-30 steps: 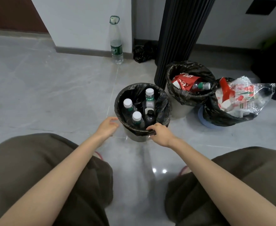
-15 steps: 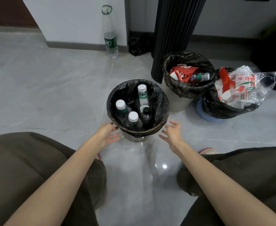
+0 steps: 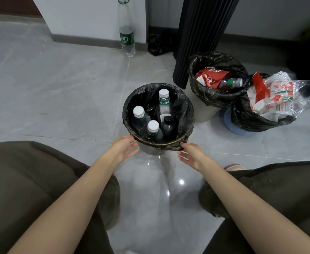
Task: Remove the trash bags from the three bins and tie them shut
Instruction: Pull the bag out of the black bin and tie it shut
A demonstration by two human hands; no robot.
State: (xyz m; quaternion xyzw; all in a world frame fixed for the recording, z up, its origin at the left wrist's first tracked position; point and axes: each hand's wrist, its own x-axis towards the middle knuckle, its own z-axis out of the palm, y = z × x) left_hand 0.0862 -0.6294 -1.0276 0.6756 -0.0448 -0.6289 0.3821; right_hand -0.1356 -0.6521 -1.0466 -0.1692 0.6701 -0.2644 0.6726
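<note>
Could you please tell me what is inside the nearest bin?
The nearest bin holds a black bag with three white-capped bottles and one dark-capped bottle standing in it. Anything beneath them is hidden by the bottles and bag folds.

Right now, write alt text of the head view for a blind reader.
The left hand and right hand are at the front rim of a black trash bag lining the nearest bin, which holds capped bottles. A second bagged bin and a third bin, full of rubbish, stand at right.
</note>
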